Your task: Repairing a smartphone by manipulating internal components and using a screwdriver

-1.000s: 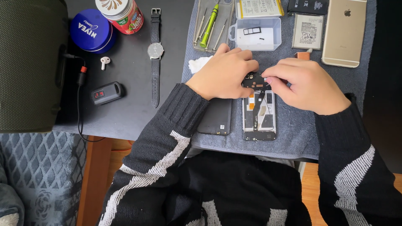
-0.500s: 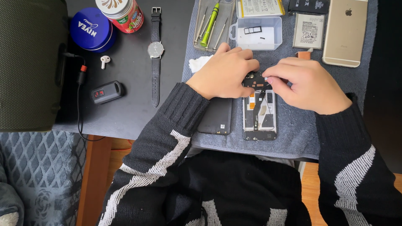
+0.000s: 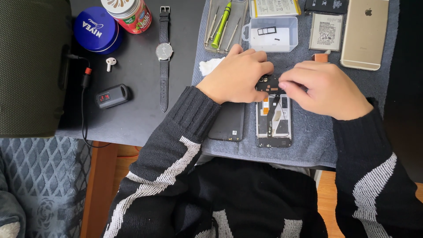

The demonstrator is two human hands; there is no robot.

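1. Earbud (image 3: 110, 63) and a small dark gadget (image 3: 113, 95) lie loose on the black tabletop (image 3: 132, 119) at upper left, beside a wristwatch (image 3: 164, 57); a sweep of the left sleeve could knock them off the edge.
2. Left hand (image 3: 235, 77) at centre frame lies partly over a black back cover (image 3: 229, 121), its fingers (image 3: 260, 57) curled toward the small black part (image 3: 267, 83); I cannot tell whether they pinch it or only steady it.
3. The opened phone (image 3: 273, 119) lies on the grey towel (image 3: 308, 145), centre frame, the black part at its top end. Thin flex strips show inside; I judge a hard tug could tear one.
4. Right hand (image 3: 326, 88) closes its fingers (image 3: 293, 79) on that part from the right. The contact is hidden under knuckles.
5. A clear parts box (image 3: 271, 35) sits just above the hands; a lifted wrist might tip it.
6. A gold phone (image 3: 365, 33) at upper right is cut off by the frame edge.
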